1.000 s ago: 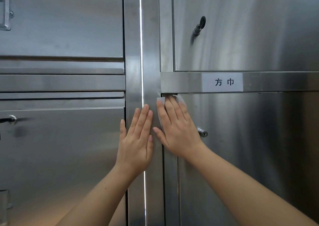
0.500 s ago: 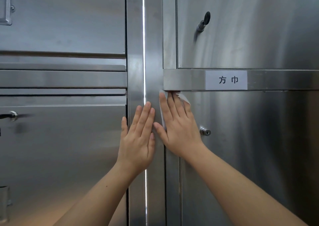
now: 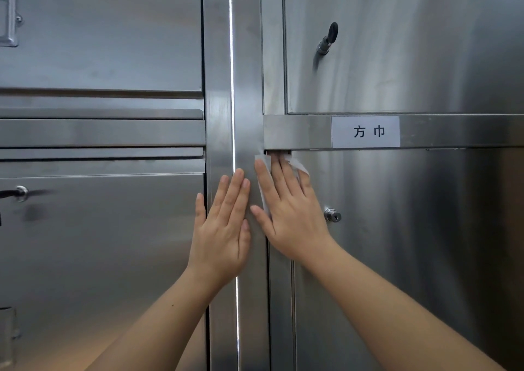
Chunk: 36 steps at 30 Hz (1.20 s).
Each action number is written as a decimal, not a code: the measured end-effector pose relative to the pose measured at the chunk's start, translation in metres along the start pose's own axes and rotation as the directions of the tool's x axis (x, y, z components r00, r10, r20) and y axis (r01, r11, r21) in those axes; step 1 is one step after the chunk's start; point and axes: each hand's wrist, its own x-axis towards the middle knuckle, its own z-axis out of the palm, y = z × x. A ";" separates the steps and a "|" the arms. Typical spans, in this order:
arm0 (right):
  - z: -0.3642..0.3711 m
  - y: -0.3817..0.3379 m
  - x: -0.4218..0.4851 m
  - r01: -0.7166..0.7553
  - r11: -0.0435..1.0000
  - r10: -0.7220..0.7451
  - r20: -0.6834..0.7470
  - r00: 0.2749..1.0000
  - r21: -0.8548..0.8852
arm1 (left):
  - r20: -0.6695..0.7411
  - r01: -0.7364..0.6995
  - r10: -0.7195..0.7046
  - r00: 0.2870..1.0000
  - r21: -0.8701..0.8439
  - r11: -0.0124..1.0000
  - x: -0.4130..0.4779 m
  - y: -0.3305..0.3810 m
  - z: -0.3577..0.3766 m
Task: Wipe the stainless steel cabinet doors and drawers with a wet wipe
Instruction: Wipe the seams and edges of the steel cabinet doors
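The right hand (image 3: 292,217) lies flat, fingers straight and close together, pressing the wet wipe (image 3: 298,167) against the top left corner of the lower right cabinet door (image 3: 411,243). The white wipe shows at 12 o'clock of the hand, around the fingertips, and as a strip between index finger and thumb. The tips of the middle fingers reach into the dark gap under the horizontal rail (image 3: 295,131).

The left hand (image 3: 224,229) sits just beside it at 9 o'clock, palm flat and fingers straight on the vertical frame post (image 3: 249,87), holding nothing. Its thumb spreads toward the left lower door (image 3: 99,243).

A keyless lock (image 3: 332,215) stands at 3 o'clock of the right hand, near its knuckles. A white label (image 3: 365,132) with two characters is stuck on the rail at 1 o'clock. Higher, on the upper right door (image 3: 411,44), a black-headed key (image 3: 329,37) sits in its lock. Drawer fronts (image 3: 99,132) stack at 10 o'clock of the left hand.
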 end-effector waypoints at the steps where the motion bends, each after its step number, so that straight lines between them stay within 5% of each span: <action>1: 0.002 -0.002 -0.009 0.010 1.000 -0.010 -0.001 1.000 0.015 | 0.003 -0.001 0.001 1.000 0.008 1.000 -0.001 0.000 0.000; 21: -0.002 0.014 0.008 0.180 0.976 -0.188 -0.060 0.980 -0.123 | -0.008 -0.015 0.015 1.000 -0.043 0.999 -0.007 -0.003 0.004; 36: 0.010 -0.006 -0.017 -0.038 0.999 0.039 -0.029 0.999 0.040 | -0.008 -0.007 0.008 1.000 0.105 0.994 -0.008 -0.001 0.001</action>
